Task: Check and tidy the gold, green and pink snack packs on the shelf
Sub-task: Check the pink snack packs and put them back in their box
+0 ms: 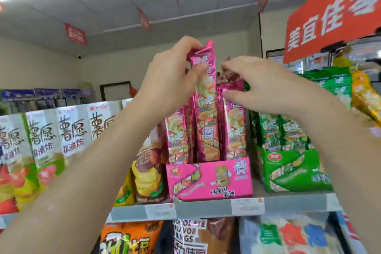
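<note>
Several tall pink snack packs stand in a pink display box on the top shelf. My left hand pinches the top of one raised pink pack, which sticks up above its neighbours. My right hand grips the top of a neighbouring pink pack just to the right. Green packs stand in a green display box to the right of the pink one. Gold packs lean at the far right edge, partly cut off.
White and green chip boxes line the shelf to the left, with a brown chip bag beside the pink box. The shelf edge carries price tags. More snack bags fill the shelf below. A red sign hangs above right.
</note>
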Motion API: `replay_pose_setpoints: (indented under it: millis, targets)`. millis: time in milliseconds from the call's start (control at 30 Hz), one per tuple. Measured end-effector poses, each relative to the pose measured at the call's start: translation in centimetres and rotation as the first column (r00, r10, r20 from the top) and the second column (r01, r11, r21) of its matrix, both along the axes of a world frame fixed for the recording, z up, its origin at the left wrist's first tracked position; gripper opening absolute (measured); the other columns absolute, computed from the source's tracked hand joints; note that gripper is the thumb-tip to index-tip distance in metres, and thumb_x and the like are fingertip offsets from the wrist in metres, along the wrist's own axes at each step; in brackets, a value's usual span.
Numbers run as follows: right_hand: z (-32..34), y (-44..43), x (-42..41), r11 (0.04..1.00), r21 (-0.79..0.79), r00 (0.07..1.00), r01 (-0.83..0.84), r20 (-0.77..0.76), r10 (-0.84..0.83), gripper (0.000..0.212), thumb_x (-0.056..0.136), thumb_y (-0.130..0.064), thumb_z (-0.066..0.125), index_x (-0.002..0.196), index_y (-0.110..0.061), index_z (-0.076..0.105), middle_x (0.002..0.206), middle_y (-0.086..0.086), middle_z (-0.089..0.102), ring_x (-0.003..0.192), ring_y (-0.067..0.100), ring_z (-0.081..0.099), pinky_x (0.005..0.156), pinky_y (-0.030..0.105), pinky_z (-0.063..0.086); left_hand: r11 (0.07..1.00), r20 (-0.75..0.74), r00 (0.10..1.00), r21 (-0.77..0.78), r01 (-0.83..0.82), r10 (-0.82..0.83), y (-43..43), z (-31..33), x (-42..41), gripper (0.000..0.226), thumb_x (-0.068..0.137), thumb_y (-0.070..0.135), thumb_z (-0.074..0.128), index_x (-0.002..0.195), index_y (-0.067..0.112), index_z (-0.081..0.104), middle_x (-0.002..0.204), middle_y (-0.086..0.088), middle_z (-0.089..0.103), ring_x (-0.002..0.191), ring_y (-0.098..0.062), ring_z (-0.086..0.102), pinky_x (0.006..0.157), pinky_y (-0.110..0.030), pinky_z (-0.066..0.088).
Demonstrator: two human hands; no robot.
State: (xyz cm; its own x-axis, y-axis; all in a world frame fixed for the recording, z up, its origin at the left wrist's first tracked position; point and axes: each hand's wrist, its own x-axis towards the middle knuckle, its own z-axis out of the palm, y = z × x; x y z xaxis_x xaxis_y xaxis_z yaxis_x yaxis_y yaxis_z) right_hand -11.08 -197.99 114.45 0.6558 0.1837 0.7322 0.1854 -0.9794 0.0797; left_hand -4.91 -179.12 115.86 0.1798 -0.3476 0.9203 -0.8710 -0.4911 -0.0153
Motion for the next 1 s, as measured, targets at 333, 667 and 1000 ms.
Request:
replay_pose_setpoints:
  millis: [333,667,1000]
  targets:
    - [-2.6,1.5,0.7,1.000,-0.021,0.999,-0.010,0.045,0.010,0.054,0.087,-0.036,0.042,0.139,-0.023,0.043,0.122,-0.001,0.061,0.117,0.020,0.052,0.103,0.043,0.031,0.951,0.007,0.988,0.269,-0.153,0.157,-1.5,-2.2,1.2,0.028,0.084,0.027,0.073,0.109,0.015,0.071,0.101,-0.003,0.073,0.094,-0.026,0.065,0.082,-0.034,0.048]
    - [-2.5,1.1,1.2,0.996,-0.062,0.995,0.061,0.077,-0.056,0.057,0.079,-0.061,0.059,0.125,-0.027,0.057,0.112,-0.005,0.053,0.110,0.018,0.048,0.099,0.040,0.027,0.807,0.147,0.953,0.508,-0.302,0.265,-1.1,0.4,1.8,0.038,0.079,0.014,0.052,0.112,0.030,0.065,0.089,0.006,0.066,0.095,-0.023,0.057,0.072,-0.035,0.049]
    - [-1.5,0.2,-0.1,0.999,0.049,0.996,-0.021,-0.082,0.025,0.043,0.081,-0.047,0.070,0.116,-0.031,0.051,0.090,-0.028,0.047,0.077,0.000,0.045,0.083,0.029,0.028,0.694,0.162,0.907,0.596,-0.404,0.388,-0.4,-0.4,5.5,0.049,0.080,0.059,0.067,0.108,0.019,0.062,0.091,0.003,0.064,0.086,-0.020,0.060,0.067,-0.034,0.047]
